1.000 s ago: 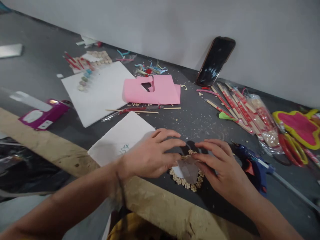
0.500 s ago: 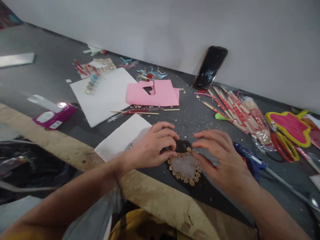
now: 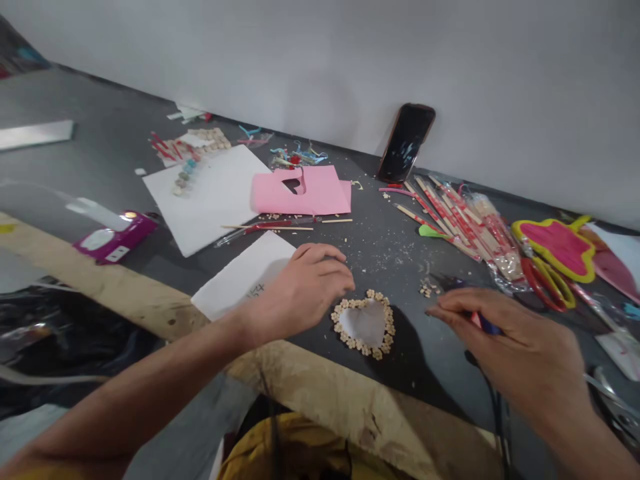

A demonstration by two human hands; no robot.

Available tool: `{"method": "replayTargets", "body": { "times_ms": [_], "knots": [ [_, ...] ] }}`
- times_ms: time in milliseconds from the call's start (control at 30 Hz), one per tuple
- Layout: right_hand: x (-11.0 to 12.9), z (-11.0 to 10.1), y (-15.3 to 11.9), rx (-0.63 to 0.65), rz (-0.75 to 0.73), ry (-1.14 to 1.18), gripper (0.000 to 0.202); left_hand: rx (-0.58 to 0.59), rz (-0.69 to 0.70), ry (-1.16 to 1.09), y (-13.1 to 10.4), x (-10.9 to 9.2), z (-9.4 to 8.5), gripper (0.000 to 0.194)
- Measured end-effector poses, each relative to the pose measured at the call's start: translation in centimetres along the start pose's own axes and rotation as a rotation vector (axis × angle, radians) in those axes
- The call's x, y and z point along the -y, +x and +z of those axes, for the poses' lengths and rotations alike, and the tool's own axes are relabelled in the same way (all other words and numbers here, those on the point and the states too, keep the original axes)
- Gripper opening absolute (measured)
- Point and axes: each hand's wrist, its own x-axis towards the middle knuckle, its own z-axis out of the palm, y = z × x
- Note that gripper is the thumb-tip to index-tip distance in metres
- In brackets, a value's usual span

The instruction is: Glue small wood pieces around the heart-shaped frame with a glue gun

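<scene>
A heart-shaped piece (image 3: 363, 324) lies on the dark tabletop, its pale centre ringed by small wooden flowers. My left hand (image 3: 305, 287) rests just above its left side, fingers loosely bent and nothing visible in them. To the right, my right hand (image 3: 515, 347) has thumb and forefinger drawn together in a pinch; whatever lies between the tips is too small to make out. A few loose wooden flowers (image 3: 429, 289) sit just beyond those fingertips. A blue and red glue gun (image 3: 477, 320) is partly hidden behind the right hand, and a dark cord hangs below.
White sheets (image 3: 245, 270) and pink foam (image 3: 320, 190) lie to the left, near a purple device (image 3: 117, 238). A phone (image 3: 407, 142) leans against the wall. Wrapped sticks (image 3: 457, 217), scissors (image 3: 547, 283) and a pink-yellow foam shape (image 3: 555, 248) lie at the right.
My right hand has left the heart's edge and moved right, over the glue gun, its fingers closing to a pinch. The left hand has let go of the heart. The view has shifted slightly.
</scene>
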Motion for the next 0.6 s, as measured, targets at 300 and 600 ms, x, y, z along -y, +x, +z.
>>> {"method": "replayTargets", "body": {
  "times_ms": [300,600],
  "knots": [
    [-3.9,0.3,-2.6,0.144,0.224,-0.102,0.024,0.196,-0.066,-0.089,2.5,-1.6,2.2,0.046],
    [-2.6,1.5,-0.5,0.277,0.102,0.067,0.035,0.220,-0.066,-0.072,1.9,-1.1,3.5,0.033]
  ]
}}
